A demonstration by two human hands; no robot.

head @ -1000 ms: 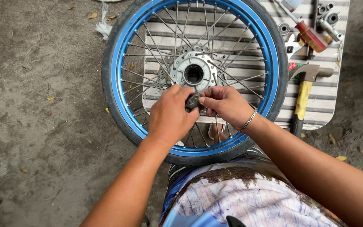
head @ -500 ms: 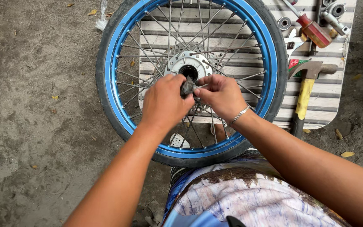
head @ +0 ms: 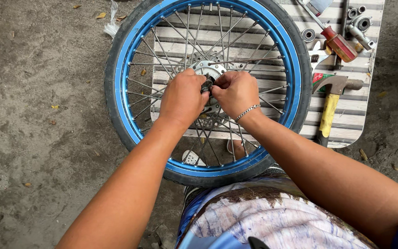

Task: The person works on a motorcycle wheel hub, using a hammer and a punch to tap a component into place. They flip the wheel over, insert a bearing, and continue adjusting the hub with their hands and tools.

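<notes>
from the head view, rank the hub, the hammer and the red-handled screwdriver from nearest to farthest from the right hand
1. Hub: at the wheel's centre, right under the fingertips of the right hand.
2. Hammer: off to the right, just outside the tyre, yellow handle lying on the slatted board.
3. Red-handled screwdriver: farthest, up at the top right of the board.

Wheel [head: 130, 120]: flat on the board [head: 346, 124], covering its left part and overhanging its left and near edges onto the ground [head: 33, 138]. Hands (left [head: 183, 99], right [head: 236, 94]): side by side over the hub [head: 208, 74], at the wheel's centre. Hammer [head: 330, 106]: on the board, right of the wheel, handle toward the near edge. Screwdriver [head: 337, 44] and bearings [head: 358, 20]: far right corner.
</notes>
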